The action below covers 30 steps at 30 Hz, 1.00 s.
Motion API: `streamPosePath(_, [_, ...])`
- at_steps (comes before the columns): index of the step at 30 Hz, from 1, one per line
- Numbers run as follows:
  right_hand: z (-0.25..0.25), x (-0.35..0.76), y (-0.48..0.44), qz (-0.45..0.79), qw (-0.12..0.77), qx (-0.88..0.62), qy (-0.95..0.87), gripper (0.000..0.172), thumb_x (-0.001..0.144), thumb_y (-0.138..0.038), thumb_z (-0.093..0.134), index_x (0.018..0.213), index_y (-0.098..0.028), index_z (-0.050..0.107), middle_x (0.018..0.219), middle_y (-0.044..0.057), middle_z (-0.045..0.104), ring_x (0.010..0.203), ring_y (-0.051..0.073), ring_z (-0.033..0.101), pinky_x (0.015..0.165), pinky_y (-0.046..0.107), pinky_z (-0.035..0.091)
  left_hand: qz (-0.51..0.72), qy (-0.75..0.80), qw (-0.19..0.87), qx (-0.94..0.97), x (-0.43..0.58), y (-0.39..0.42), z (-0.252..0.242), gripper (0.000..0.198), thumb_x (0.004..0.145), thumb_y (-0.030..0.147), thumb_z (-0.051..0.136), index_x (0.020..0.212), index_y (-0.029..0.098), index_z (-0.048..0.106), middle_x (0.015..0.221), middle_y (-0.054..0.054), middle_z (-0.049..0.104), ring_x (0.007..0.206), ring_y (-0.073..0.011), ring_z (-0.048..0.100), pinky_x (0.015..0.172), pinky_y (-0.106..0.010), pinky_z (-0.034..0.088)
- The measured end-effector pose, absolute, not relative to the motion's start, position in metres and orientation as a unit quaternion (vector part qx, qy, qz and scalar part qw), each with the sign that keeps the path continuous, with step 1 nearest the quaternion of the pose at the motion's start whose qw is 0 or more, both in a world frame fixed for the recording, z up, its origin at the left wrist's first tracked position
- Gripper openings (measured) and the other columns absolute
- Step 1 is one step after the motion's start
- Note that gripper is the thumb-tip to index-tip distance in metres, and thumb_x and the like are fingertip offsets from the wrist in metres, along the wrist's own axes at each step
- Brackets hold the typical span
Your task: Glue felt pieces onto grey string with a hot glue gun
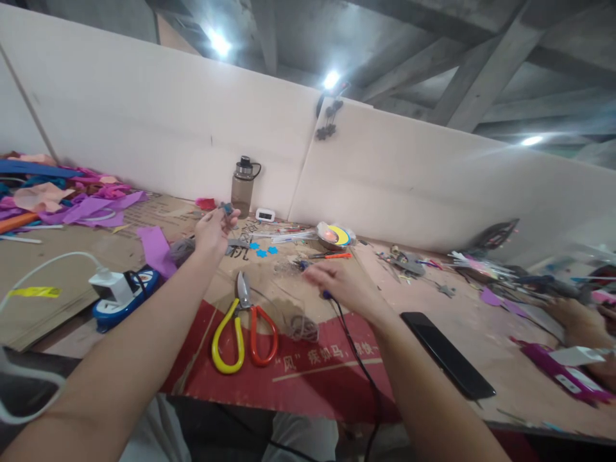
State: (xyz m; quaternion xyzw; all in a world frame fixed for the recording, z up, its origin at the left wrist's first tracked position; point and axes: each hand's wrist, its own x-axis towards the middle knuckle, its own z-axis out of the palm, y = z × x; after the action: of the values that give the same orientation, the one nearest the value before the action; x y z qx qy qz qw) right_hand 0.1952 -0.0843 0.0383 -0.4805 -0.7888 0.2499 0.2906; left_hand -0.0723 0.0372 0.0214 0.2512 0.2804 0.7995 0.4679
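Bench lot: corded tool and small dark piece, in hand

Corded tool point(328, 294), one: over the bench, mostly hidden by the right hand point(341, 281), whose fingers are closed round it; front end hard to make out. Long axis slants from near right to far left; black cord point(355, 350) trails towards the bench edge.
Small dark piece point(226, 208), one: pinched in the left hand point(212, 232), near the bottle point(243, 189); partly covered by fingers, outline and axis unclear. Hands well apart.
Blue stars point(261, 253), three.
Shears point(244, 292), one pair, blades pointing away.
Phone point(447, 354), one.
Another person's hand point(572, 319), one, at right; arm cut off by frame.
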Motion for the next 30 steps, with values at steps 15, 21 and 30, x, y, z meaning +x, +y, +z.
streamPosePath(15, [-0.055, 0.235, -0.017, 0.096, 0.194, -0.725, -0.654, 0.027, 0.078, -0.041, 0.053, 0.079, -0.016, 0.062, 0.072, 0.008, 0.065, 0.066, 0.02, 0.061, 0.06, 0.029, 0.042, 0.764, 0.089, 0.627, 0.125, -0.091, 0.017, 0.052, 0.02, 0.088, 0.013, 0.04, 0.078, 0.012, 0.057, 0.07, -0.004, 0.066, 0.035, 0.0026, 0.044, 0.028, -0.004, 0.024])
streamPosePath(21, [-0.041, 0.219, -0.04, -0.016, 0.342, -0.62, -0.706, 0.026, 0.081, -0.032, 0.05, 0.098, -0.014, 0.059, 0.102, 0.013, 0.059, 0.1, 0.025, 0.052, 0.087, 0.04, 0.04, 0.803, 0.016, 0.583, 0.119, -0.114, 0.015, 0.06, 0.02, 0.089, 0.02, 0.039, 0.083, 0.015, 0.057, 0.071, -0.002, 0.067, 0.033, 0.0037, 0.039, 0.03, -0.004, 0.023])
streamPosePath(30, [0.022, 0.184, -0.078, 0.122, 0.371, -0.494, -0.777, 0.042, 0.091, -0.044, 0.033, 0.074, -0.018, 0.06, 0.073, 0.005, 0.062, 0.071, 0.016, 0.057, 0.065, 0.027, 0.041, 0.673, 0.36, 0.415, 0.495, -0.038, 0.012, 0.025, 0.02, 0.066, 0.03, 0.068, 0.076, 0.012, 0.064, 0.069, -0.004, 0.065, 0.057, -0.0096, 0.057, 0.045, -0.017, 0.036])
